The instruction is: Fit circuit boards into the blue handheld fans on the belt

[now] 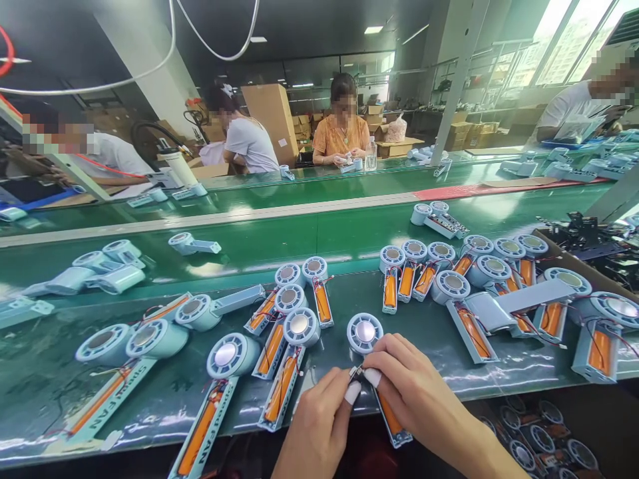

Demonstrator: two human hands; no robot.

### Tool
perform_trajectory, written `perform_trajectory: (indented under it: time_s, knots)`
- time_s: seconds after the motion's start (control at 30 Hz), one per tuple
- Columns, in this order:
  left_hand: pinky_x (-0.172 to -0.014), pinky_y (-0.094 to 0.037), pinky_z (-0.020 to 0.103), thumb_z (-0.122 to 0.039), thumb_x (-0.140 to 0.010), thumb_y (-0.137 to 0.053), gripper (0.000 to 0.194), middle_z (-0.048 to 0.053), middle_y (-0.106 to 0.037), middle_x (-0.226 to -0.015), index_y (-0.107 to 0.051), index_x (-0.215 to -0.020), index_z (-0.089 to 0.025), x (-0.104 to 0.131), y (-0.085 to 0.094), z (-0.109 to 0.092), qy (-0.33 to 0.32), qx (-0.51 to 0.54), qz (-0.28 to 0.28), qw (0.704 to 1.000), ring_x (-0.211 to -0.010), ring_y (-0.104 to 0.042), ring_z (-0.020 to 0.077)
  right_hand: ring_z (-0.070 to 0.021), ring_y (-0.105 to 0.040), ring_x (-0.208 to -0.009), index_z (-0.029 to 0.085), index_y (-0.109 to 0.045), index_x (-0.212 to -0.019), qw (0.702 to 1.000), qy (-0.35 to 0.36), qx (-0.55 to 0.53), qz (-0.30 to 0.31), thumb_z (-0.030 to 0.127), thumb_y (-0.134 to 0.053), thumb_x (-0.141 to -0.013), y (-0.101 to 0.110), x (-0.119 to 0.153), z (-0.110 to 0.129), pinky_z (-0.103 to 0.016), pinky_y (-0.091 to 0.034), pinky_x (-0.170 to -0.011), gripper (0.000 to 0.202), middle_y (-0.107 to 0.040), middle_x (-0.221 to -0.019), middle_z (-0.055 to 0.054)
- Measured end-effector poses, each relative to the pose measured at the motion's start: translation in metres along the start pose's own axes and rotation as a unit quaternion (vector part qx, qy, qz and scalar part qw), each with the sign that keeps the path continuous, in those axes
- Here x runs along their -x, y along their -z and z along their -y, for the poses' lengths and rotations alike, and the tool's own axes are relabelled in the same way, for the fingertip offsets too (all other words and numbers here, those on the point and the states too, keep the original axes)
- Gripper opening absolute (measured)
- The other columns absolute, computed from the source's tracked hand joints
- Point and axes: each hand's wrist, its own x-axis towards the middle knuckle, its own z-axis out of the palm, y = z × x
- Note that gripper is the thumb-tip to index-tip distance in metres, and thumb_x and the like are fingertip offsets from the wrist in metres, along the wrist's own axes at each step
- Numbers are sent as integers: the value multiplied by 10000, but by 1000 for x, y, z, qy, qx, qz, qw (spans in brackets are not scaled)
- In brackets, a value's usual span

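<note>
My left hand (319, 416) and my right hand (409, 382) meet at the front edge of the bench, both with white-covered thumbs. Between their fingertips is pinched a small dark and silver part (356, 372), too small to name exactly. Right below them lies a light-blue handheld fan (365, 332), its handle partly hidden by my right hand. An orange battery (390, 414) shows in that open handle. To the left of my hands rests another fan (301, 326) with its battery exposed.
More fans (455, 285) crowd the bench on the right, and several (229, 356) lie at left. A box of black parts (589, 243) stands at far right. Behind runs a green conveyor belt (319, 233). Across it sits a person in orange (342, 136), among other people.
</note>
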Motion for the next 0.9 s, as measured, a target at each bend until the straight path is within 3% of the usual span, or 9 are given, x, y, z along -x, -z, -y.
perform_trajectory:
  time_s: [0.17,0.5,0.63,0.77,0.9]
  knots:
    - [-688,-471,236,-207,-1025,-403,235,6,-674,-852,-599,-898,-233,0,-1,0,-4,25,18,1000,-770,-658,169,-198,-586,-906,222,-573,-1247,998,-12,-58,24,43,-446,-965,5,1,-6,-329,-527,-800,357,-617,-1034,-62]
    - [-678,-494,245,-206,-1011,-406,257,28,-694,-848,-635,-897,-232,-2,-5,0,-14,21,4,1000,-763,-669,182,-186,-580,-849,226,-670,-1067,996,-11,-88,20,79,-470,-989,0,0,-10,-316,-504,-738,260,-623,-943,-44]
    - [-752,-553,275,-297,-1019,-420,296,68,-755,-952,-708,-1046,-235,4,-7,0,47,41,-18,998,-839,-709,208,-193,-626,-900,243,-647,-1136,992,-51,-115,-26,144,-518,-982,8,6,-9,-307,-544,-783,224,-649,-1015,-55]
    - [-880,-573,341,-404,-987,-471,359,96,-789,-1020,-735,-1155,-227,14,-15,2,151,36,-109,982,-948,-736,262,-167,-650,-812,261,-619,-1204,978,-142,-109,-104,193,-536,-963,24,19,-12,-261,-566,-714,264,-671,-989,-34]
    - [-872,-579,368,-461,-969,-474,415,92,-789,-1106,-698,-1253,-256,20,-26,3,207,41,-169,963,-1010,-730,278,-152,-676,-720,281,-619,-1242,984,-153,-93,-14,170,-576,-922,28,30,-10,-249,-575,-667,342,-715,-913,6]
